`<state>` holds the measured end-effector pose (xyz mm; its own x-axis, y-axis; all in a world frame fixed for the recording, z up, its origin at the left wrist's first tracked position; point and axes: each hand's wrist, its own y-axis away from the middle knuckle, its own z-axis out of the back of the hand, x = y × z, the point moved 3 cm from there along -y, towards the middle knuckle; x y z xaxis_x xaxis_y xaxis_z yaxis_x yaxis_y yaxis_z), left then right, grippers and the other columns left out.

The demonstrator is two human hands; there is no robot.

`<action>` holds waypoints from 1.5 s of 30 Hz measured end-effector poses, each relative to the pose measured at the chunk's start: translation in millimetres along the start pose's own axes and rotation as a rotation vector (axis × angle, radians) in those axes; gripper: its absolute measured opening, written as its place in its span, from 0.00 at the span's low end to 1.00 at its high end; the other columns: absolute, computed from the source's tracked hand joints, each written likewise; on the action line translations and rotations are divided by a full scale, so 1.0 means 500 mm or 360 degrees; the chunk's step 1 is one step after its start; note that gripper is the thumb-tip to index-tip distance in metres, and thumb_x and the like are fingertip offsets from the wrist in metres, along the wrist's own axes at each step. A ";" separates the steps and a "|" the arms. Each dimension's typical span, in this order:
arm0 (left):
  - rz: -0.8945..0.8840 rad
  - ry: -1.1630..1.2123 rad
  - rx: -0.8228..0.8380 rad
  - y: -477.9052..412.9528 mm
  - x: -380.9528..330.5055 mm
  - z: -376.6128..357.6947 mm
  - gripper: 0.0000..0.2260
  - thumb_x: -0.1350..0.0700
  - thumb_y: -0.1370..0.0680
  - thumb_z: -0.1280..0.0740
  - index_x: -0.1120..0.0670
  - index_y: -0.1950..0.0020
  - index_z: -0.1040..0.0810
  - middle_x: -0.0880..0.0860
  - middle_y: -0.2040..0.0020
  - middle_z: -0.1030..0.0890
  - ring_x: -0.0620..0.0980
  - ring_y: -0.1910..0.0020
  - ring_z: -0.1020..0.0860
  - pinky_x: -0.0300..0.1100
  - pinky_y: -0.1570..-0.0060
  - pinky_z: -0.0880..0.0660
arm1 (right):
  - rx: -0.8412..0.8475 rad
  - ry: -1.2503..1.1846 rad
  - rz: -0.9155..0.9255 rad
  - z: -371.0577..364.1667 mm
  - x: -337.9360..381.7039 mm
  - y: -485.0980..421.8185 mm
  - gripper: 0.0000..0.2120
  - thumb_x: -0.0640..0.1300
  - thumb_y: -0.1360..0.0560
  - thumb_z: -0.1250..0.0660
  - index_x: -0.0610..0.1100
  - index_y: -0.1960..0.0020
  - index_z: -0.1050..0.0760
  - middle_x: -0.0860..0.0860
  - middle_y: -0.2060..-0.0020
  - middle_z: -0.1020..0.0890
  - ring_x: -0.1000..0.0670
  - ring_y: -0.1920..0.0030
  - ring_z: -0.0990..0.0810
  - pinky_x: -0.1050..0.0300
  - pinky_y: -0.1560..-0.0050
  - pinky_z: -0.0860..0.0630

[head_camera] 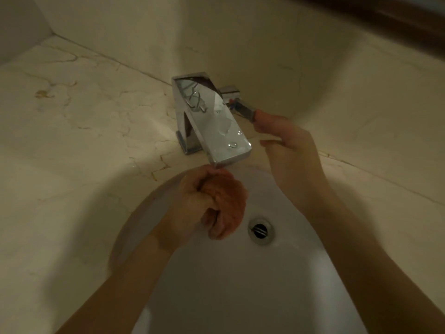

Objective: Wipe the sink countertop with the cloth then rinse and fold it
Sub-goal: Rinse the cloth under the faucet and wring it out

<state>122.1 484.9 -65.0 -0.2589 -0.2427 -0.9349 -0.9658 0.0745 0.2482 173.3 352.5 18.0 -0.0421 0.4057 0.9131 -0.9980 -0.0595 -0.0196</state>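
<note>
An orange-pink cloth [231, 198] is bunched in my left hand [192, 208], held over the white sink basin [216, 285] just under the spout of the chrome faucet [212, 121]. My right hand [286, 153] reaches to the right of the faucet, its fingertips on the chrome faucet handle [243, 110]. Water drops lie on the flat top of the spout. I cannot tell whether water is running. The beige marble countertop [72, 141] surrounds the basin.
The metal drain [260, 230] sits in the basin right of the cloth. A brownish stain [43, 94] marks the countertop at far left. Beige walls rise behind the faucet, and a dark frame edge [397, 18] crosses the top right.
</note>
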 end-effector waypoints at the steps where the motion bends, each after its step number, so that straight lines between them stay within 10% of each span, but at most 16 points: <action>1: 0.0005 0.0030 -0.0025 0.001 0.000 -0.003 0.17 0.73 0.37 0.39 0.65 0.49 0.26 0.60 0.63 0.21 0.48 0.73 0.21 0.34 0.79 0.29 | 0.0079 -0.0095 -0.0059 0.005 -0.012 0.012 0.27 0.26 0.29 0.43 0.48 0.37 0.26 0.57 0.45 0.24 0.58 0.41 0.27 0.66 0.40 0.30; 4: 0.0154 0.0205 -0.0079 0.015 0.012 -0.019 0.13 0.62 0.38 0.42 0.61 0.61 0.20 0.55 0.69 0.18 0.56 0.73 0.24 0.38 0.75 0.31 | 0.0174 -0.0361 -0.0342 0.012 -0.082 0.085 0.20 0.44 0.25 0.34 0.57 0.36 0.31 0.60 0.37 0.26 0.60 0.37 0.27 0.66 0.41 0.30; 8: 0.0430 0.0661 -0.0136 0.031 0.031 -0.060 0.13 0.57 0.40 0.40 0.55 0.63 0.17 0.55 0.66 0.17 0.56 0.65 0.21 0.42 0.61 0.27 | 0.0667 -0.0664 -0.0676 -0.041 -0.161 0.186 0.50 0.68 0.44 0.26 0.51 0.29 0.38 0.47 0.51 0.16 0.48 0.56 0.17 0.53 0.56 0.20; 13: 0.0507 0.1220 -0.0226 0.036 0.048 -0.077 0.12 0.61 0.35 0.39 0.61 0.56 0.20 0.59 0.62 0.18 0.55 0.61 0.18 0.44 0.60 0.20 | 0.0711 -0.1119 -0.0696 -0.062 -0.178 0.225 0.46 0.59 0.44 0.21 0.40 0.33 0.32 0.42 0.52 0.17 0.42 0.54 0.17 0.47 0.56 0.19; 20: 0.0181 -0.0042 0.0128 0.032 0.046 -0.003 0.15 0.44 0.35 0.28 0.50 0.52 0.18 0.53 0.50 0.17 0.51 0.48 0.21 0.47 0.43 0.26 | 0.0887 -0.1260 -0.1030 -0.038 -0.167 0.251 0.12 0.36 0.40 0.30 0.41 0.56 0.20 0.50 0.67 0.16 0.56 0.70 0.20 0.67 0.72 0.25; 24: 0.0508 0.0859 0.0751 0.056 0.076 -0.048 0.38 0.43 0.37 0.25 0.49 0.29 0.33 0.58 0.31 0.28 0.58 0.38 0.24 0.52 0.43 0.24 | 0.1215 -0.1390 -0.1124 -0.054 -0.185 0.273 0.10 0.44 0.35 0.26 0.45 0.56 0.24 0.59 0.70 0.19 0.62 0.69 0.21 0.73 0.67 0.28; 27: 0.0459 0.1243 0.0699 0.065 0.072 -0.090 0.22 0.55 0.36 0.25 0.51 0.43 0.21 0.58 0.42 0.20 0.60 0.47 0.20 0.56 0.51 0.21 | 0.1350 -0.1675 -0.1242 -0.061 -0.171 0.289 0.24 0.55 0.44 0.21 0.43 0.54 0.22 0.52 0.69 0.20 0.56 0.73 0.24 0.66 0.72 0.28; 31: 0.0544 0.0757 0.0058 0.046 0.085 -0.085 0.08 0.64 0.38 0.31 0.50 0.68 0.21 0.53 0.68 0.21 0.50 0.70 0.21 0.39 0.68 0.23 | 0.1160 -0.0974 -0.1173 -0.047 -0.154 0.272 0.13 0.45 0.41 0.24 0.42 0.61 0.24 0.53 0.76 0.22 0.57 0.76 0.25 0.67 0.76 0.30; 40: 0.0531 -0.0115 -0.0413 0.027 0.124 -0.094 0.11 0.68 0.30 0.34 0.54 0.66 0.28 0.54 0.70 0.26 0.50 0.71 0.27 0.37 0.70 0.29 | 0.0666 0.0041 -0.1186 -0.089 -0.223 0.283 0.08 0.44 0.32 0.33 0.45 0.68 0.26 0.52 0.80 0.23 0.51 0.77 0.25 0.59 0.72 0.30; 45: 0.0380 -0.0566 -0.0633 0.014 0.161 -0.091 0.09 0.65 0.31 0.37 0.55 0.68 0.32 0.53 0.71 0.29 0.54 0.66 0.28 0.44 0.65 0.30 | 0.0555 0.0662 -0.0674 -0.095 -0.240 0.265 0.15 0.53 0.27 0.35 0.47 0.44 0.29 0.49 0.57 0.17 0.47 0.59 0.18 0.57 0.58 0.23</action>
<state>94.1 421.7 -126.9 -0.5170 0.0809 -0.8522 -0.8283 -0.2985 0.4742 43.8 339.1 -113.7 0.2643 0.7710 0.5794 -0.8622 -0.0804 0.5002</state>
